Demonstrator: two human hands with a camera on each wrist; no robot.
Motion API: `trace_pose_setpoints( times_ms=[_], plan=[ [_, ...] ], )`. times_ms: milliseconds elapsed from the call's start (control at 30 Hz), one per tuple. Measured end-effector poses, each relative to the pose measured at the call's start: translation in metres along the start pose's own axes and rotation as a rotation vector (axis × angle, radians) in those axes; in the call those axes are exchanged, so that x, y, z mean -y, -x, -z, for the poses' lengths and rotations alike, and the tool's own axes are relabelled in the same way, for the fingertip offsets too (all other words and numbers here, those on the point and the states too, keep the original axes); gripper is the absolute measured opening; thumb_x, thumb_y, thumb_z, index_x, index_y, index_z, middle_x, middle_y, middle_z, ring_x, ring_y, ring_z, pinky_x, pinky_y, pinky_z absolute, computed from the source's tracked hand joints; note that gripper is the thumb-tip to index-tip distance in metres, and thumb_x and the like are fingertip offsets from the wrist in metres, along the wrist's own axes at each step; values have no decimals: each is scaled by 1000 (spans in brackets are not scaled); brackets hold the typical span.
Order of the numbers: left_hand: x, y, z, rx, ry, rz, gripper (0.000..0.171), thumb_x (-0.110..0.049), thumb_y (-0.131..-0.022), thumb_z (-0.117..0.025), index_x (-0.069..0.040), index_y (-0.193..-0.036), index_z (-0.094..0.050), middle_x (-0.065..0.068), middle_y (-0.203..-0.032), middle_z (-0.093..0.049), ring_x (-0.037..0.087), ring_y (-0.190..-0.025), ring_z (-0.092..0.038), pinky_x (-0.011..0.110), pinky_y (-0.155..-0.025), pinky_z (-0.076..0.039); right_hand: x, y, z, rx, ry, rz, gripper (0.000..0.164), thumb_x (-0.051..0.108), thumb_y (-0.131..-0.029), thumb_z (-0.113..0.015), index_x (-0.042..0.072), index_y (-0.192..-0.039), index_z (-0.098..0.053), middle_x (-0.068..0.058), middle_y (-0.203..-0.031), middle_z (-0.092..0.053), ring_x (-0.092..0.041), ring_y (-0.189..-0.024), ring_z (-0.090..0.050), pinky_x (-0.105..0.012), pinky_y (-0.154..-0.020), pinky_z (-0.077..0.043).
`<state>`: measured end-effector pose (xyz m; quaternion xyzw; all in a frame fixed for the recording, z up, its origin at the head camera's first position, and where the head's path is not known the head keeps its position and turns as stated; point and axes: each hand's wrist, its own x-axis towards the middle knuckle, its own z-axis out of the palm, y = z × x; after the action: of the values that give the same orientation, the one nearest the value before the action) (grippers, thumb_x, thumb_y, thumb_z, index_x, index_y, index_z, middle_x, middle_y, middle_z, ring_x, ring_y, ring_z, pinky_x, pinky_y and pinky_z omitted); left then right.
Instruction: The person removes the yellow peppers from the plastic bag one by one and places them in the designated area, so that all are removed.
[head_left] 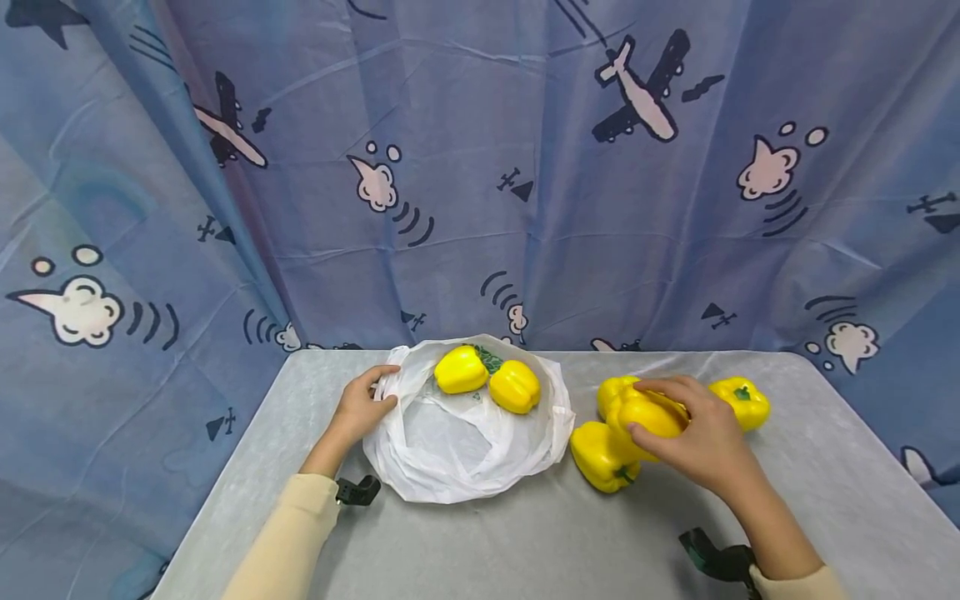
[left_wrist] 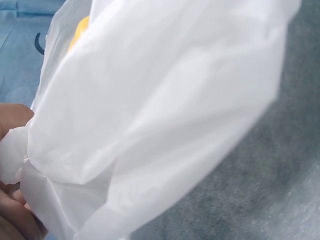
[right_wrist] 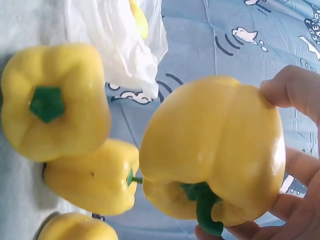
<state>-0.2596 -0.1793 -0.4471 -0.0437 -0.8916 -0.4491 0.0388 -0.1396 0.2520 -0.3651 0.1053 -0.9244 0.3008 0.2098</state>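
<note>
My left hand [head_left: 363, 407] grips the left rim of a white plastic bag [head_left: 450, 485], whose mouth is spread wide. Inside, toward the back, lie two yellow bell peppers [head_left: 461, 371], with a dark green patch [head_left: 489, 360] beside them. To the right of the bag, my right hand [head_left: 703, 435] holds another yellow bell pepper [right_wrist: 215, 140] between thumb and fingers, its green stem pointing down in the right wrist view. Close by the held one are a front pepper [head_left: 600, 458], one partly hidden behind it [head_left: 615, 390], and one farther right [head_left: 744, 403].
A grey cloth-covered table [head_left: 465, 550] carries everything. Behind it and along both sides hangs a blue curtain [head_left: 450, 208] printed with planes and clouds. A dark camera mount [head_left: 358, 491] sits at my left wrist, and another [head_left: 716, 558] at my right.
</note>
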Motion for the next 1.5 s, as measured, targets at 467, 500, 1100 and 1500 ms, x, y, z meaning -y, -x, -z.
trace_pose_setpoints(
  times_ms=[467,500,1100,1500],
  plan=[
    [-4,1,1,-2,13,8,47,-2,-83,-65,-12,-129,-60,21,-127,-58,32,-98,-65,36,-77,-54,-15,14,11,30,56,-97,51,29,-73,-82,7,-116,-67,-17,-113,-63,-36,-105,-56,-56,-83,-43],
    [-4,1,0,-1,11,7,47,-2,-83,-65,-12,-129,-60,21,-127,-58,32,-98,-65,36,-77,-54,-16,16,11,28,59,-101,51,29,-72,-82,7,-116,-67,-17,-113,-63,-37,-105,-56,-56,-83,-43],
    [-2,0,4,2,2,6,47,-3,-83,-64,-12,-129,-60,22,-127,-58,31,-96,-65,35,-75,-54,-52,29,-1,42,89,-120,51,27,-68,-85,5,-110,-67,-25,-110,-64,-44,-103,-56,-59,-85,-39],
    [-5,0,5,5,-18,-1,48,-3,-83,-65,-12,-129,-59,20,-128,-58,26,-87,-63,31,-70,-51,-67,31,-14,18,98,-101,50,23,-64,-86,3,-107,-68,-27,-107,-64,-45,-99,-58,-58,-82,-41]
  ],
)
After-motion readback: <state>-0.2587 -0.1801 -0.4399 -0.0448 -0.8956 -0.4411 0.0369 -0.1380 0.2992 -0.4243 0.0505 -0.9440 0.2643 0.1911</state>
